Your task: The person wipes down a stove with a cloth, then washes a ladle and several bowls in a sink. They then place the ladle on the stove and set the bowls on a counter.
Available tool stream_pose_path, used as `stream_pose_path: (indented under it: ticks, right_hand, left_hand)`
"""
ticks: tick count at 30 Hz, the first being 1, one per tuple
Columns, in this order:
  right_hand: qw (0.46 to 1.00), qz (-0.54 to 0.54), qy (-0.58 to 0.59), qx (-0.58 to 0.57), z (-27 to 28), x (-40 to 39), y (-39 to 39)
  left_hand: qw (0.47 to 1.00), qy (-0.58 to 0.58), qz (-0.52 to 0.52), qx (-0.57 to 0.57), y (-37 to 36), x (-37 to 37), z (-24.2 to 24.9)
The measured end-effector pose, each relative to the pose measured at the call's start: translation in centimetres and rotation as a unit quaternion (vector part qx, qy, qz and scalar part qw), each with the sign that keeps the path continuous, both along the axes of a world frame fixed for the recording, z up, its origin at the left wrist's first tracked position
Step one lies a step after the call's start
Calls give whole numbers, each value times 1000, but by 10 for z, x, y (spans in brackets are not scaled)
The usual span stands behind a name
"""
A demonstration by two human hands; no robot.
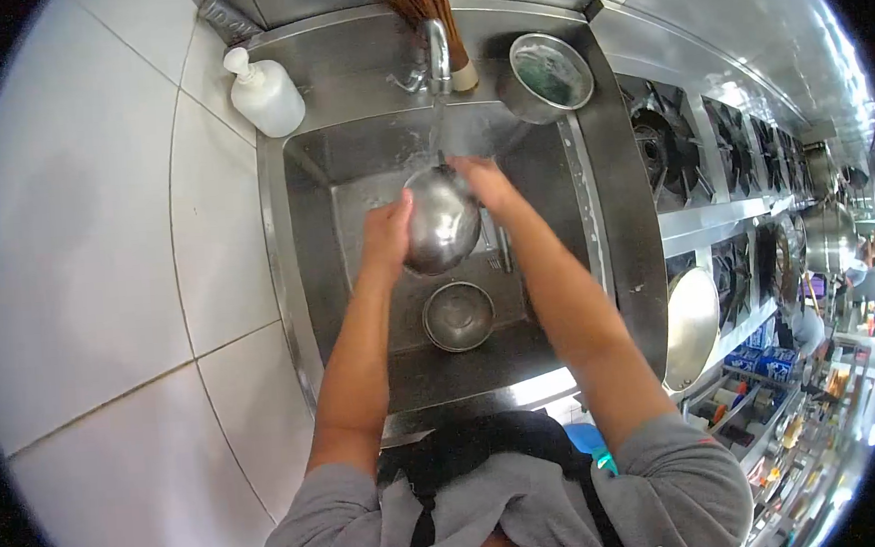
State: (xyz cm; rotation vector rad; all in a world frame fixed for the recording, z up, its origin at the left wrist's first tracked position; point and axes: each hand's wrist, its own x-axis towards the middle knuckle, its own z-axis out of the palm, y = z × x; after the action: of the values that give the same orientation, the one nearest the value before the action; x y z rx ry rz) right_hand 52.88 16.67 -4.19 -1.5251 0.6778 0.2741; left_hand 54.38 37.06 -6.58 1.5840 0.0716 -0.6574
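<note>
A shiny metal bowl (441, 221) is tilted under the running water of the faucet (438, 58), its rounded outside facing me. My left hand (388, 234) grips its left edge, thumb on the outer surface. At the upper right edge, my right hand (480, 179) is closed and slightly blurred; its fingertips are partly hidden behind the bowl. A second, smaller metal bowl (458, 316) rests on the bottom of the sink (364, 378). Metal utensils (503, 249) lie in the sink to the right of the held bowl.
Behind the sink stand a white pump bottle (268, 95), a brush of brown bristles (451, 32) and a metal pot (549, 74) with greenish, foamy contents. To the right are stove burners (665, 144) and a large pan (691, 328). A tiled wall (103, 214) is on the left.
</note>
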Motion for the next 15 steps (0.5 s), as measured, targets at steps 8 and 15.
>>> stream_pose_path:
  ticks: [8, 15]
  right_hand:
    - [928, 252, -121, -246, 26, -20, 21]
    - [770, 268, -269, -513, -103, -47, 30]
  left_hand:
    - [940, 263, 77, -203, 8, 11, -29]
    - [953, 229, -16, -198, -2, -22, -65]
